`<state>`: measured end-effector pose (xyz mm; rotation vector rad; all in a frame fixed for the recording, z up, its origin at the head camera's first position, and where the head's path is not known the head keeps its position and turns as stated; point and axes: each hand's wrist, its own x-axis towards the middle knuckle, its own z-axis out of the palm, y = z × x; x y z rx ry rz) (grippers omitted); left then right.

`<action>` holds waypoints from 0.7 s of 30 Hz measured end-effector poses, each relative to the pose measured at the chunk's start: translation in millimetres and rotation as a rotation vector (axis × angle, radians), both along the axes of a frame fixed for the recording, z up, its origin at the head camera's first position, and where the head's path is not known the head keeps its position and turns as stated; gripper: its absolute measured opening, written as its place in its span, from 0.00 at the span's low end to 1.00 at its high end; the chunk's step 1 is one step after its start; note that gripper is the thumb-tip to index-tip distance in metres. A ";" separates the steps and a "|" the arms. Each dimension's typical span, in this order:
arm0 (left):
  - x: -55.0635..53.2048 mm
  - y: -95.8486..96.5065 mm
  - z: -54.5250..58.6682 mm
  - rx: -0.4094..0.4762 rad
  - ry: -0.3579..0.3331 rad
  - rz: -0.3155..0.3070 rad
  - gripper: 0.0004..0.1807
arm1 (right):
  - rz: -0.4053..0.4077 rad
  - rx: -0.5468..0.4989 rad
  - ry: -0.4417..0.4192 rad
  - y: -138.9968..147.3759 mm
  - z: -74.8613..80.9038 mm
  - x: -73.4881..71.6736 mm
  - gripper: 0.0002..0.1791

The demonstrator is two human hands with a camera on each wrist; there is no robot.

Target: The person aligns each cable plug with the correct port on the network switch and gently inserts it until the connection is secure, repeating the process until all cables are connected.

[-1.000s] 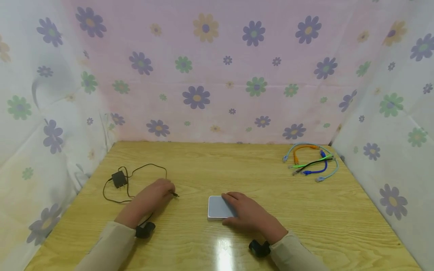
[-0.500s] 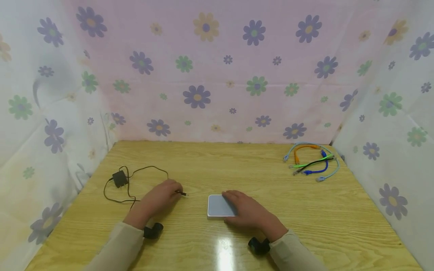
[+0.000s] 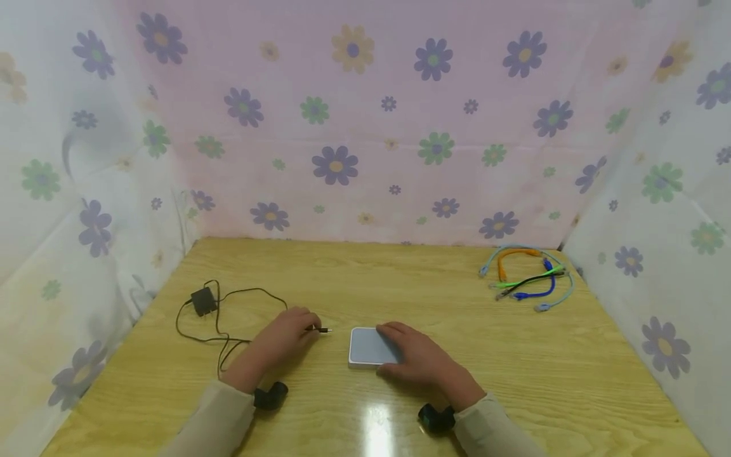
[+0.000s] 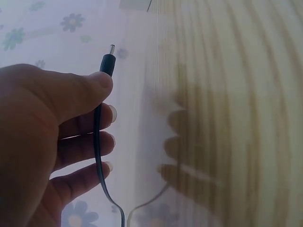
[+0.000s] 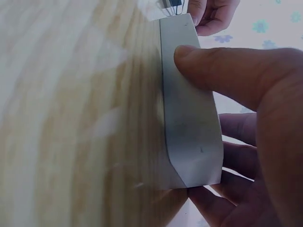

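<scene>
Between thumb and fingers, my left hand [image 3: 288,336] pinches the black barrel plug [image 4: 108,64] of a thin power cord, its metal tip pointing right toward the box. The cord [image 4: 97,137] trails down past the fingers in the left wrist view and runs back to a black power adapter [image 3: 203,301] on the left. My right hand [image 3: 419,355] grips the right end of a flat white box with a grey top [image 3: 368,346], thumb on its near side wall [image 5: 189,109]. The box lies on the table; its right end is hidden under the hand. A short gap separates plug and box.
Several network cables, such as a blue one [image 3: 539,294] and an orange one [image 3: 502,263], lie at the back right of the wooden table [image 3: 365,279]. Flower-patterned cloth [image 3: 377,127] encloses the back and sides.
My left hand has moved right with the barrel plug, closer to the box, drawing the cord along. The right hand and the box stay nearly in place.
</scene>
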<state>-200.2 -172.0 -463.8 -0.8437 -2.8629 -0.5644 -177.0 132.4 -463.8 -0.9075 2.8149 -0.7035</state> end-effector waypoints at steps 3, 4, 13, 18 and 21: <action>2.4 3.6 -0.1 0.018 -0.021 0.005 0.03 | -0.003 0.020 0.018 0.1 -2.4 -0.3 0.41; 3.4 4.5 0.1 0.028 -0.030 0.009 0.03 | -0.004 0.021 0.020 0.2 -2.5 -0.1 0.41; 12.2 9.0 -2.1 0.083 -0.114 0.032 0.04 | -0.001 0.005 0.006 0.5 -5.1 0.8 0.41; 13.9 12.7 -2.3 0.111 -0.124 0.039 0.04 | -0.004 -0.019 0.015 -0.3 -5.1 1.4 0.40; 14.0 15.1 -2.0 0.126 -0.131 0.030 0.04 | -0.004 -0.031 0.022 -0.8 -4.7 1.5 0.40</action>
